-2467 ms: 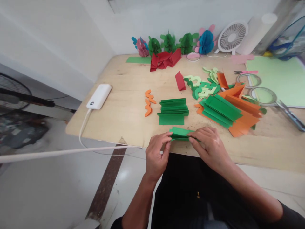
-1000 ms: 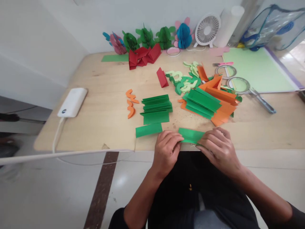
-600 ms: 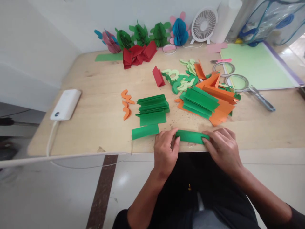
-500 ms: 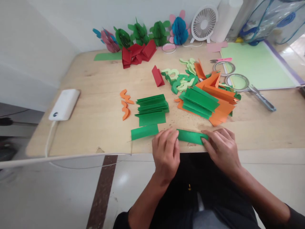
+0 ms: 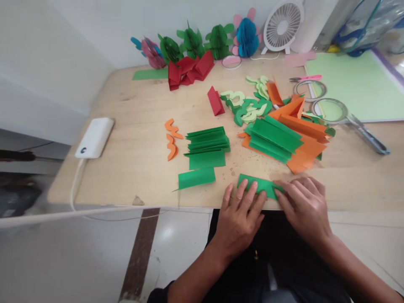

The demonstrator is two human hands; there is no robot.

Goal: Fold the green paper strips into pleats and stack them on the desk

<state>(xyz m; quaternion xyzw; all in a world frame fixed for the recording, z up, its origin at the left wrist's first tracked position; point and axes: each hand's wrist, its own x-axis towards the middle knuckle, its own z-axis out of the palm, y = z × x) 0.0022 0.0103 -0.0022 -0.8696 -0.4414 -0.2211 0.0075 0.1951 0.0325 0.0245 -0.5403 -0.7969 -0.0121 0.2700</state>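
I am watching the left hand with its grip spreading open, fingers fanning a little apart and their tips pressing on the green strip, without pinching it. The strip itself is lying at the near edge of the bench, under both hands. The right hand is closing its grip on the strip's right end, pinching the paper between thumb and fingers.

Counting from the left, I am seeing one white power bank lying well left of the strip. Two orange wavy cutouts are lying left of it and farther back. Five pleated paper figures are standing in a row well beyond it. One folded green piece is resting just left of the strip, and one pleated green pile is sitting beyond and to the left; I am not managing to count its layers. One lone red folded piece is lying farther back, leftward. A second green bundle is lying beyond the strip, and two round tape rolls are lying farther back to its right. One cutter knife is lying well right of the strip.
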